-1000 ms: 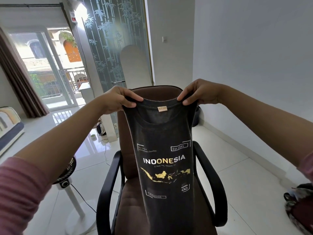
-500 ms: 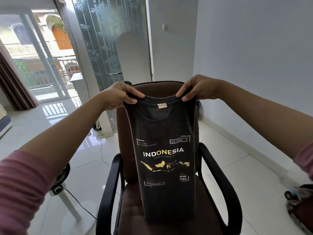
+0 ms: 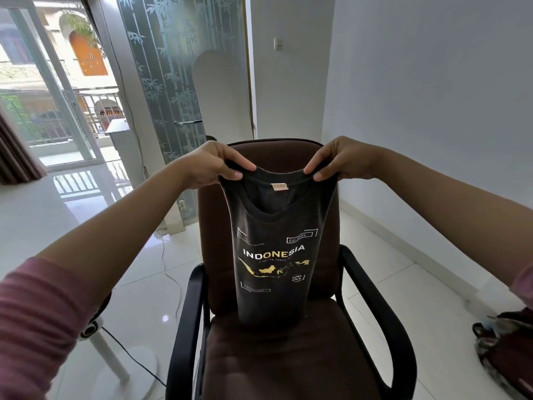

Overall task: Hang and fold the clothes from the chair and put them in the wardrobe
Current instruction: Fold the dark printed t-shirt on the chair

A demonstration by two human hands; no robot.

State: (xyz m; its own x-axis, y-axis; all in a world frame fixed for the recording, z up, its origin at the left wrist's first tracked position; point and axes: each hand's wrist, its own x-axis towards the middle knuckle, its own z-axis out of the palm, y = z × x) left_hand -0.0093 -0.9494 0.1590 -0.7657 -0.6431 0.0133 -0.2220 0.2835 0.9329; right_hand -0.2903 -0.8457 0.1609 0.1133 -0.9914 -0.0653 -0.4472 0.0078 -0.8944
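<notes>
While the dark T-shirt point(image 3: 274, 255) hangs in the air over the brown chair point(image 3: 288, 356), narrowed lengthwise with its printed front facing the camera, both hands have it by the top edge. The step in hand looks like the fold itself, and here is how to do it well: keep the two shoulder corners level and taut so the cloth hangs straight, lay the bottom hem down on the seat first, then bring the collar forward and down over it, so the print ends up flat and the side edges stay stacked. Letting one corner dip would likely skew the whole packet.

Now the grip. The left hand point(image 3: 213, 166) pinches the shirt's left top corner, thumb in front, fingers point(image 3: 245, 166) curled over the edge and closed tight on the cloth. The right hand point(image 3: 343, 163) mirrors it on the other corner, fingers narrowed to a pinch on the fabric beside the neckline. Nothing else is held.

The hem sits just at the seat, touching or nearly so; I cannot tell which. No wardrobe is in view.
</notes>
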